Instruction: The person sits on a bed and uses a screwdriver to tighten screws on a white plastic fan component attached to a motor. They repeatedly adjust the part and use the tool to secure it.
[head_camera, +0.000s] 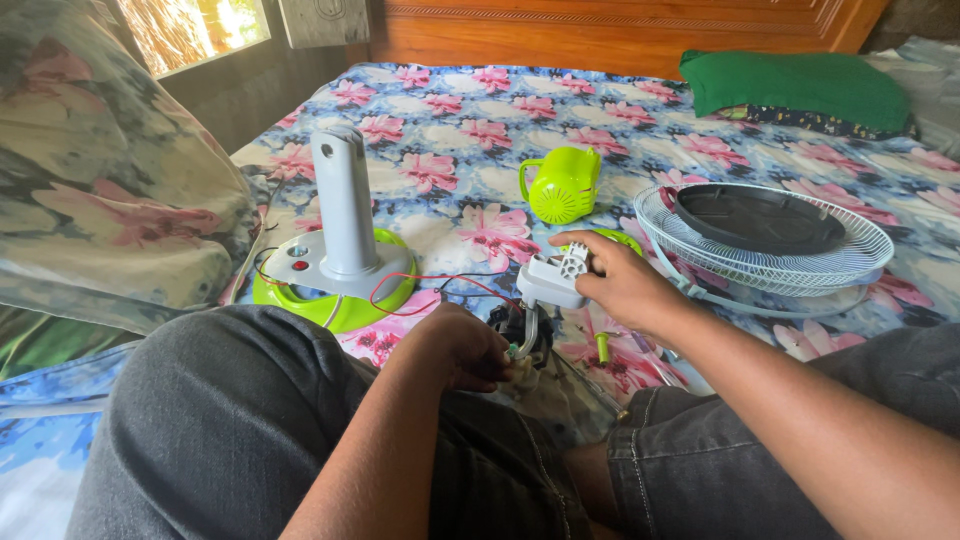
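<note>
Motor (528, 345) sits in the lap, right hand (618, 285) clenched on its white housing (555, 278) to steady it while left hand (470, 348) pinches the wires (430, 280).

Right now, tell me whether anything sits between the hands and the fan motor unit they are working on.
Nothing visible does. The right hand already grips the grey gearbox housing on top of the motor unit, and the left hand is closed against its lower part. The red wire only trails off toward the fan base.
</note>
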